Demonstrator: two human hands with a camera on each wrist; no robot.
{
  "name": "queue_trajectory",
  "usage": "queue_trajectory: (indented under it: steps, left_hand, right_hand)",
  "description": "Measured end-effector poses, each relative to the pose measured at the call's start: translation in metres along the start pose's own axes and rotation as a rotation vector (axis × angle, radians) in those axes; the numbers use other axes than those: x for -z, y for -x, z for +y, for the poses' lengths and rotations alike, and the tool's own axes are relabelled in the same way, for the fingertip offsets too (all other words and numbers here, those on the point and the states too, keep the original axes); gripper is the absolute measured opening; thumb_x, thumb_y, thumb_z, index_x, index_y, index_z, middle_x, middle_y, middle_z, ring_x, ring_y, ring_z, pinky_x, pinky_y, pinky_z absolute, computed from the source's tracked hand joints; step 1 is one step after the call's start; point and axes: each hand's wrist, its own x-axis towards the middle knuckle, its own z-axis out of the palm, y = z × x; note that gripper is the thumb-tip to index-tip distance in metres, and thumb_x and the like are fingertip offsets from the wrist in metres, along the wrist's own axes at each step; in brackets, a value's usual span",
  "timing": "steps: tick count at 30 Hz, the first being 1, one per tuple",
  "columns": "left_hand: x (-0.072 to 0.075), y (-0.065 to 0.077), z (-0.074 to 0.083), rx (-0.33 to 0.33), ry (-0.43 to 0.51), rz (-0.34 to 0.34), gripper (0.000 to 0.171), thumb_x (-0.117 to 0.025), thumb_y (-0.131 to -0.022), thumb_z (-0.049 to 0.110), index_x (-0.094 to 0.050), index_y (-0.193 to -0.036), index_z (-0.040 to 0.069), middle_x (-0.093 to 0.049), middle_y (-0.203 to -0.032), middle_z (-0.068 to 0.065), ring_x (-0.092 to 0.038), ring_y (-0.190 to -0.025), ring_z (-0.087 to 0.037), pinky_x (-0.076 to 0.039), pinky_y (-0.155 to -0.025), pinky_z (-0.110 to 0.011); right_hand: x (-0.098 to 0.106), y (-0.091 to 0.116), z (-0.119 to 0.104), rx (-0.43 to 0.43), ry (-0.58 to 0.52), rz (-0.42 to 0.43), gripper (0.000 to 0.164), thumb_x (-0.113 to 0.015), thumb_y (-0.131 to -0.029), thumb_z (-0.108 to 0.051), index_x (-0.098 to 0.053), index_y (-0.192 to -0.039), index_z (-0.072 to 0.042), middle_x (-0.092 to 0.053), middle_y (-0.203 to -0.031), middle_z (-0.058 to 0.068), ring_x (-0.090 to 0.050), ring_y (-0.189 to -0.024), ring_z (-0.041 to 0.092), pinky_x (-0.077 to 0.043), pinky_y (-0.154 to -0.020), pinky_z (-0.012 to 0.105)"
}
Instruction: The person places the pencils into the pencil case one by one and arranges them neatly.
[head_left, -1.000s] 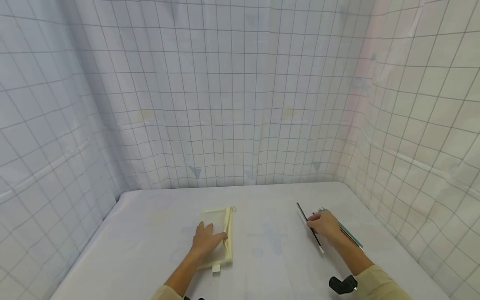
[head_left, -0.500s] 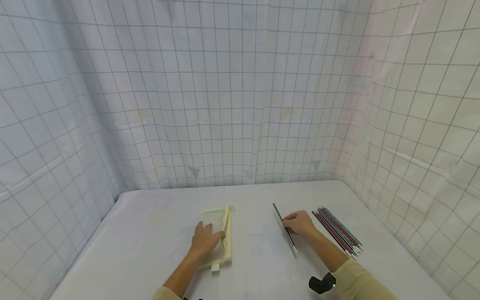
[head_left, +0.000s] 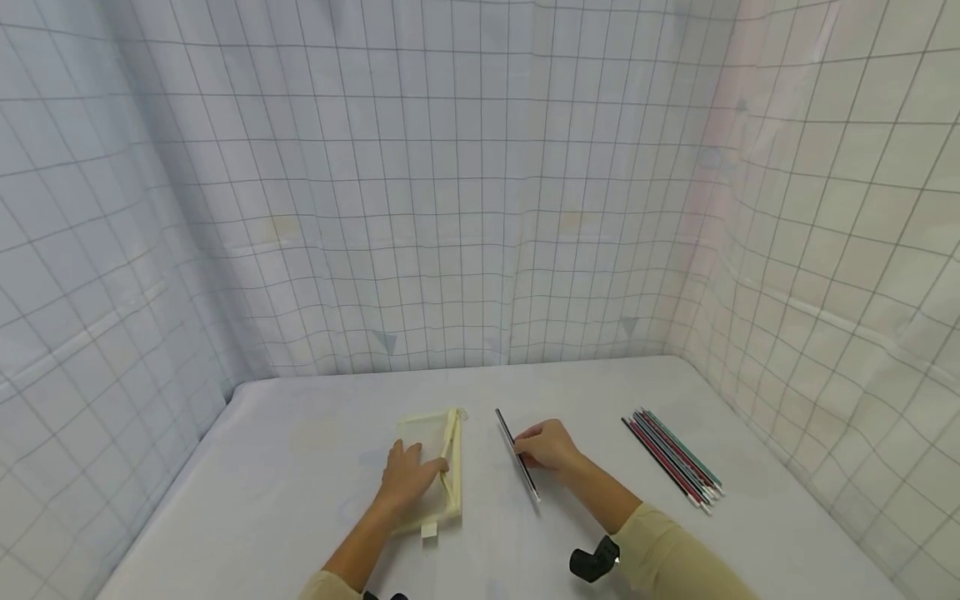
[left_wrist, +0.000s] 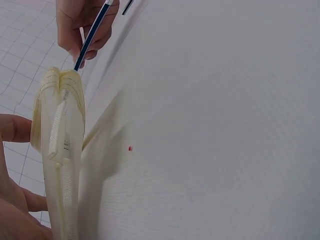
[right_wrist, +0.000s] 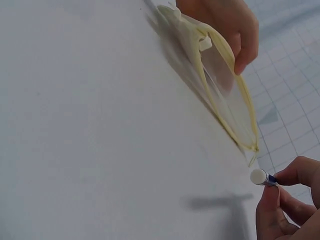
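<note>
A see-through pouch point(head_left: 432, 503) with pale yellow edging lies left of the table's middle. My left hand point(head_left: 407, 475) is on top of it, fingers spread, and the thumb holds the upper edge of the long right-hand opening. In the right wrist view the pouch's mouth point(right_wrist: 246, 107) gapes, and the zip pull point(right_wrist: 205, 43) hangs at one end. My right hand point(head_left: 549, 446) pinches a dark pencil point(head_left: 529, 480) between thumb and fingers, to the right of the pouch. The pencil's white eraser end point(right_wrist: 258, 177) points at the right wrist camera.
Several dark, red and green pencils point(head_left: 672, 458) lie side by side at the right of the white table point(head_left: 300, 467). Gridded white curtains point(head_left: 450, 250) close off the back and both sides. A black wrist device point(head_left: 594, 560) sits by my right sleeve.
My right hand has carried the pencil left, from beside the other pencils to near the pouch. My left hand has stayed on the pouch.
</note>
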Motion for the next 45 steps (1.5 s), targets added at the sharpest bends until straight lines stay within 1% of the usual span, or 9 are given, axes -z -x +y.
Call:
queue_trajectory:
  steps: [10, 16, 21, 27, 32, 36, 39, 43, 45]
  left_hand:
    - [-0.001, -0.001, 0.001, 0.001, -0.022, 0.009, 0.084, -0.067, -0.082, 0.032, -0.042, -0.145, -0.019, -0.015, -0.158, -0.044, -0.018, -0.143, -0.064, -0.021, -0.113, -0.073]
    - [-0.002, -0.003, -0.001, -0.006, -0.031, 0.004, 0.085, -0.067, -0.082, 0.033, -0.043, -0.145, -0.019, -0.016, -0.158, -0.044, -0.019, -0.143, -0.064, -0.023, -0.113, -0.072]
    - [-0.002, -0.004, -0.001, -0.005, -0.051, -0.003, 0.085, -0.068, -0.082, 0.034, -0.043, -0.143, -0.020, -0.016, -0.157, -0.044, -0.020, -0.143, -0.064, -0.024, -0.112, -0.072]
    - [-0.002, -0.006, -0.001, 0.000, -0.043, -0.007, 0.085, -0.067, -0.083, 0.034, -0.042, -0.144, -0.020, -0.014, -0.158, -0.044, -0.019, -0.143, -0.065, -0.021, -0.112, -0.073]
    - [-0.001, -0.007, 0.000, -0.003, -0.024, -0.010, 0.085, -0.067, -0.084, 0.033, -0.041, -0.145, -0.020, -0.013, -0.158, -0.044, -0.015, -0.143, -0.065, -0.019, -0.112, -0.074]
    - [-0.001, -0.007, 0.000, -0.003, -0.023, -0.012, 0.085, -0.066, -0.084, 0.032, -0.041, -0.145, -0.020, -0.012, -0.158, -0.044, -0.014, -0.144, -0.065, -0.018, -0.113, -0.074]
    - [0.000, -0.006, -0.001, -0.005, -0.024, -0.015, 0.084, -0.066, -0.085, 0.033, -0.040, -0.145, -0.020, -0.013, -0.158, -0.044, -0.015, -0.143, -0.065, -0.018, -0.112, -0.075]
    - [0.001, -0.005, -0.003, -0.013, -0.025, -0.022, 0.084, -0.065, -0.089, 0.037, -0.040, -0.145, -0.020, -0.013, -0.158, -0.045, -0.016, -0.143, -0.065, -0.019, -0.111, -0.076]
    - [0.001, -0.005, -0.004, -0.016, -0.028, -0.023, 0.084, -0.065, -0.089, 0.037, -0.040, -0.145, -0.020, -0.013, -0.157, -0.045, -0.017, -0.142, -0.066, -0.019, -0.111, -0.076]
  right_hand:
    - [-0.042, -0.005, -0.009, -0.027, 0.018, -0.009, 0.012, -0.078, -0.084, 0.000, -0.075, -0.094, 0.004, -0.070, -0.082, 0.007, -0.065, -0.069, 0.013, -0.058, -0.063, 0.025]
    - [-0.059, -0.008, -0.012, -0.037, 0.009, -0.019, 0.011, -0.080, -0.081, 0.000, -0.074, -0.090, 0.003, -0.069, -0.075, 0.006, -0.062, -0.063, 0.011, -0.055, -0.058, 0.022]
    - [-0.073, -0.012, -0.015, -0.064, -0.008, -0.018, 0.010, -0.080, -0.081, 0.001, -0.073, -0.088, 0.001, -0.070, -0.075, 0.006, -0.063, -0.060, 0.010, -0.056, -0.056, 0.022]
    - [-0.086, -0.016, -0.022, -0.084, -0.021, -0.001, 0.012, -0.081, -0.080, 0.000, -0.072, -0.087, -0.001, -0.069, -0.075, 0.006, -0.063, -0.059, 0.010, -0.055, -0.055, 0.021]
    - [-0.092, -0.017, -0.029, -0.081, -0.062, -0.008, 0.011, -0.080, -0.078, 0.002, -0.071, -0.084, 0.000, -0.068, -0.071, 0.006, -0.061, -0.053, 0.009, -0.056, -0.053, 0.022]
    - [-0.096, -0.015, -0.031, -0.077, -0.090, -0.014, 0.010, -0.079, -0.079, 0.004, -0.070, -0.083, 0.001, -0.068, -0.070, 0.007, -0.063, -0.053, 0.011, -0.057, -0.054, 0.024]
    - [-0.097, -0.015, -0.030, -0.060, -0.152, -0.047, 0.009, -0.078, -0.081, 0.007, -0.072, -0.087, 0.003, -0.071, -0.071, 0.009, -0.067, -0.057, 0.013, -0.058, -0.056, 0.024]
    - [-0.094, -0.015, -0.029, -0.043, -0.262, -0.157, 0.012, -0.074, -0.086, 0.010, -0.073, -0.098, 0.010, -0.074, -0.076, 0.015, -0.070, -0.062, 0.014, -0.058, -0.058, 0.023]
    - [-0.091, -0.016, -0.028, -0.044, -0.284, -0.206, 0.015, -0.072, -0.088, 0.009, -0.072, -0.102, 0.012, -0.074, -0.080, 0.016, -0.070, -0.064, 0.015, -0.058, -0.059, 0.023]
